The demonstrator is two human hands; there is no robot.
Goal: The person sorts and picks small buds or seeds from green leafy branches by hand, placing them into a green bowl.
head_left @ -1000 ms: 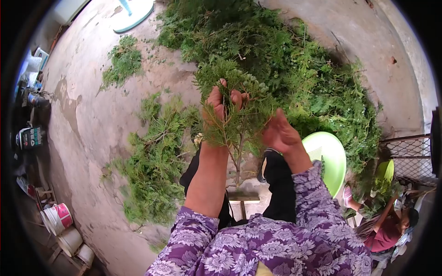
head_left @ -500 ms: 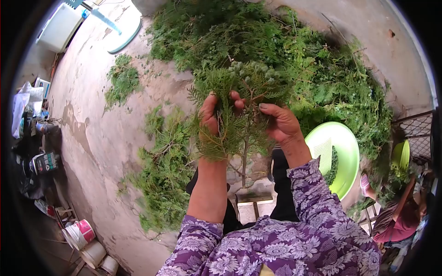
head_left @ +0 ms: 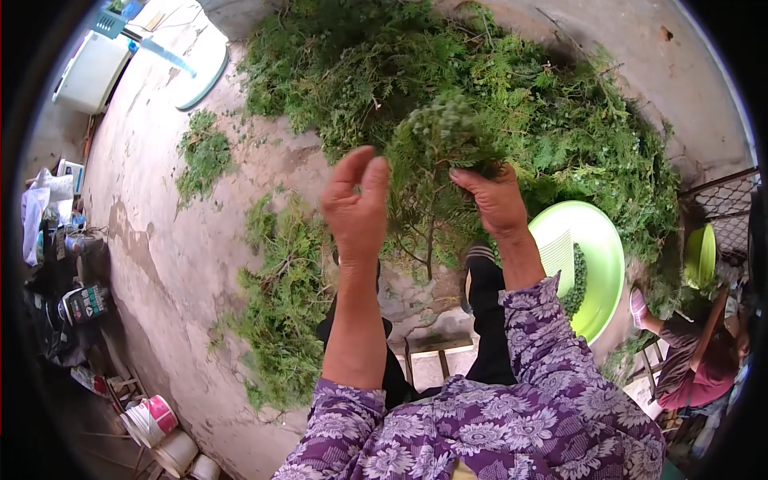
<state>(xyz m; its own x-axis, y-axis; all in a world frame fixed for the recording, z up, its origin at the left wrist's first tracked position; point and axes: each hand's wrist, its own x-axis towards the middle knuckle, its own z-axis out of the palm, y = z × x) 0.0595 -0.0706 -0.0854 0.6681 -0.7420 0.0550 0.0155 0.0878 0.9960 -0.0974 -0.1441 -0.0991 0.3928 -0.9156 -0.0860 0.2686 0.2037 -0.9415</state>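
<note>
My right hand [head_left: 498, 200] grips an evergreen branch [head_left: 433, 180] with thumb and fingers. Flat, scaly green sprays and a cluster of pale green cones [head_left: 448, 116] show at its upper end; its bare brown stem points down towards me. To the left of the branch, my left hand [head_left: 357, 210] is raised apart from it. Its fingers are bent, with a gap between them and the thumb, and nothing shows in them. Just right of my right forearm stands a bright green basin [head_left: 606, 264] holding a heap of small green cones [head_left: 578, 280] and a pale ridged piece [head_left: 558, 260].
A big pile of cut evergreen branches [head_left: 576, 128] lies along the wall ahead and right. Smaller heaps [head_left: 288, 312] lie on the concrete floor [head_left: 184, 296] at left. Another person [head_left: 704, 352] sits at far right. White buckets [head_left: 152, 420] stand at lower left.
My left hand has come off the branch and moved left, its fingers loosened. The right hand keeps its hold on the branch. The view has shifted slightly.
</note>
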